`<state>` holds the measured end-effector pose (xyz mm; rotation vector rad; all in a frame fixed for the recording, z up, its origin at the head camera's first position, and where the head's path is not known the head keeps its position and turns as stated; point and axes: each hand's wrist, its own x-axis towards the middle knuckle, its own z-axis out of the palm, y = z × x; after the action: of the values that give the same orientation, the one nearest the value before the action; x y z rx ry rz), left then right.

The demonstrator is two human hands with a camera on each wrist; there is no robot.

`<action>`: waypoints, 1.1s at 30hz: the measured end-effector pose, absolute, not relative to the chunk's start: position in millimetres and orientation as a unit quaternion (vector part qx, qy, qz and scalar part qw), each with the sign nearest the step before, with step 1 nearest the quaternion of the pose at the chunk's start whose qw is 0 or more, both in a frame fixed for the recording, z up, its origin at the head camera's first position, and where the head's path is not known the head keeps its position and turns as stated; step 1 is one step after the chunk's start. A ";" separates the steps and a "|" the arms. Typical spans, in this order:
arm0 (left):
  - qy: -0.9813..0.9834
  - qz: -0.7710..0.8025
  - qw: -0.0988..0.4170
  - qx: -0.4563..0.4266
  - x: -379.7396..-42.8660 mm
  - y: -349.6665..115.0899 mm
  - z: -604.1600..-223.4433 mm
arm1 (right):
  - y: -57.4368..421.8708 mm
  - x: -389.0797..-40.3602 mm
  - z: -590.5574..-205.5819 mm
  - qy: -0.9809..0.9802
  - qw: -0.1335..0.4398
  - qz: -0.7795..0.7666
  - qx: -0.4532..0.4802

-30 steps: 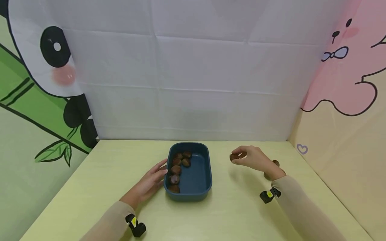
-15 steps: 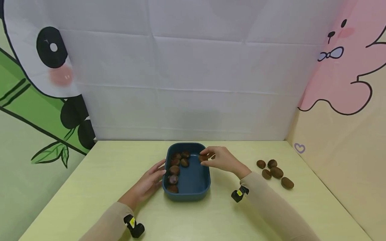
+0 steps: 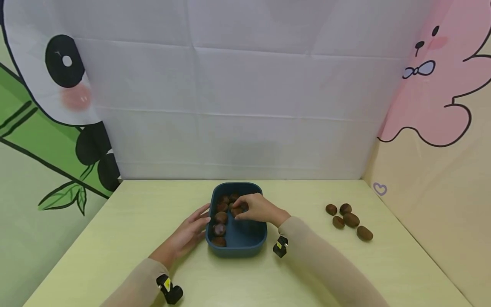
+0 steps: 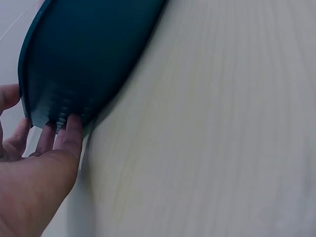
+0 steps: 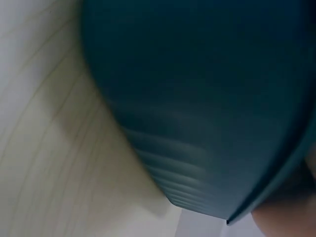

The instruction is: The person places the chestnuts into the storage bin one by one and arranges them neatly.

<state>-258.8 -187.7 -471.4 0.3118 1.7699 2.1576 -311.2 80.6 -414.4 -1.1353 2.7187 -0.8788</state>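
The thumb and fingers of the right hand (image 3: pixel 258 207) pinch a chestnut (image 3: pixel 236 211) inside the blue box (image 3: pixel 238 252), left of its middle; the fingers partly cover it, so its long axis cannot be told. More chestnuts (image 3: pixel 220 218) crowd just beside it, lined up along the left wall, while box floor shows toward the near right. The box opens upward, its long axis running away from the person. The left hand (image 3: pixel 184 232) rests relaxed fingers against the left outer wall, blocking that side; the right forearm crosses above the right rim. Beyond a stretch of table (image 3: pixel 218 281), five loose chestnuts (image 3: pixel 350 220) lie near the right edge. A white cloth (image 3: pixel 245 94) stands along the back edge.
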 end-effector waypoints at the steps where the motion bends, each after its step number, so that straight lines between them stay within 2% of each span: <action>1: 0.621 0.758 0.165 0.110 -258.7 -187.9 -471.3 | 78.8 -312.4 -415.2 0.887 0.035 -0.280 -0.367; 33: 0.615 0.764 0.165 0.103 -258.1 -187.8 -472.1 | 63.0 -314.9 -423.5 0.907 0.007 -0.222 -0.358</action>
<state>-258.1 -187.8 -472.1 0.2934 1.7536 2.1761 -314.9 63.0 -423.5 -1.1210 2.8359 -0.6939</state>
